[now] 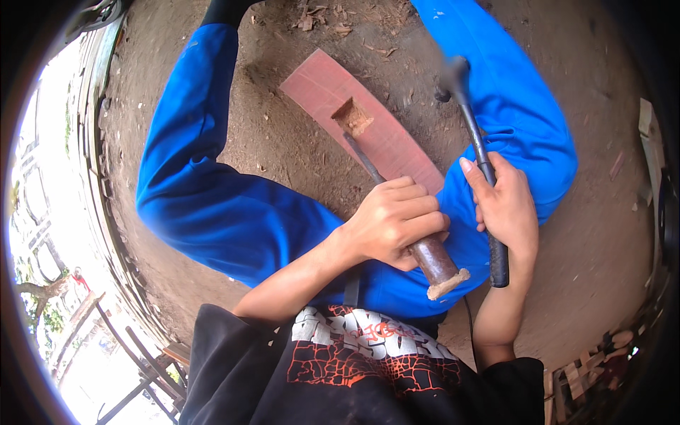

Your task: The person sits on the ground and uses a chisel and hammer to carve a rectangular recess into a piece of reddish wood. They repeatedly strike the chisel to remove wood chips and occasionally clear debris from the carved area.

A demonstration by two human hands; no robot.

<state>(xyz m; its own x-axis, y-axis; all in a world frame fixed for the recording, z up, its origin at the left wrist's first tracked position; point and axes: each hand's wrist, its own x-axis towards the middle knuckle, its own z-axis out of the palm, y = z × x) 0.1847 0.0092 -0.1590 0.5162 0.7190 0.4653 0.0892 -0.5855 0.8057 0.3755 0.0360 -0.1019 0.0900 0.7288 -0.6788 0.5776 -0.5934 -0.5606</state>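
Observation:
A reddish wooden board lies slantwise on the ground between my legs, with a squarish recess cut into its face and pale rough wood inside. My left hand is wrapped round the dark handle of a chisel, whose butt end is frayed and pale. The blade slants away toward the board, its tip at the near edge of the recess; whether it touches the wood I cannot tell. In my right hand is a hammer, gripped midway along its black handle. Its blurred head is raised beside my right knee.
My blue-trousered legs frame the board on both sides. Wood chips are scattered on the bare dirt ground beyond it. Stacked wood pieces stand at the lower right, and wooden poles at the lower left.

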